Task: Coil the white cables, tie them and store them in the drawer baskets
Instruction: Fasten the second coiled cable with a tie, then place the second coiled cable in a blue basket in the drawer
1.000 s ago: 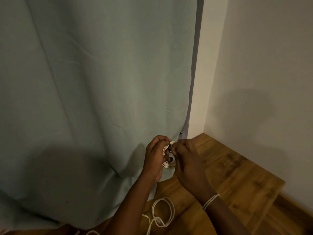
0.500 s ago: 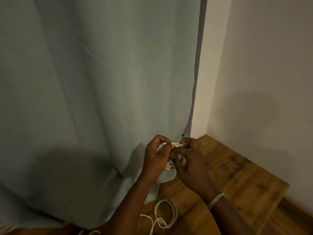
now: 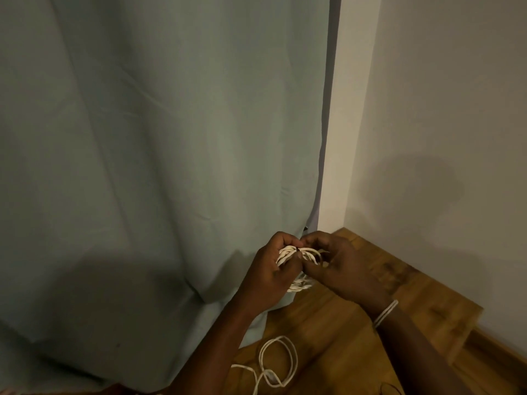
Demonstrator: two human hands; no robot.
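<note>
A bundle of coiled white cable [image 3: 299, 256] is held up in front of the curtain, between both hands. My left hand [image 3: 269, 276] grips the coil from the left with fingers curled round it. My right hand [image 3: 346, 269] pinches the coil's top strands, where a small dark tie shows. Most of the coil is hidden by the fingers. A second white cable [image 3: 275, 366] lies in loose loops on the wooden surface below my arms. No drawer baskets are in view.
A grey-green curtain [image 3: 159, 166] hangs across the left and reaches the wooden surface [image 3: 385, 317]. White walls meet in a corner at the right. White bands sit on my right wrist [image 3: 385, 313].
Both hands have stayed on the coil and shifted slightly; the right hand's fingers have moved over the top strands and more of the coil shows between the hands.
</note>
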